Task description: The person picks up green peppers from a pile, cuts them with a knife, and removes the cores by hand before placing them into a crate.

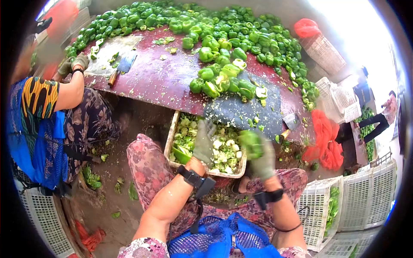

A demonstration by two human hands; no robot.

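Note:
My left hand (204, 144), in a pale work glove, is above a plastic crate (169, 144), its fingers stretched forward with nothing seen in them. A green pepper piece (181, 155) shows beside that wrist. The crate contains green pepper scraps and pale cores (224, 152). My right hand (263, 160), also gloved and blurred by motion, grips a green bell pepper (251, 144) at the crate's right edge. In front lies a dark cutting mat (241, 111) with several peppers (221, 79) on its far side. A cleaver (291, 121) with a wooden handle rests at its right.
Green peppers (215, 26) are heaped along the table's (172, 86) far side. On the left a co-worker's gloved hands (75, 64) are near another cleaver (127, 63). Red net bags (322, 142) and white crates (318, 206) stand right. Another person (385, 116) is farther off.

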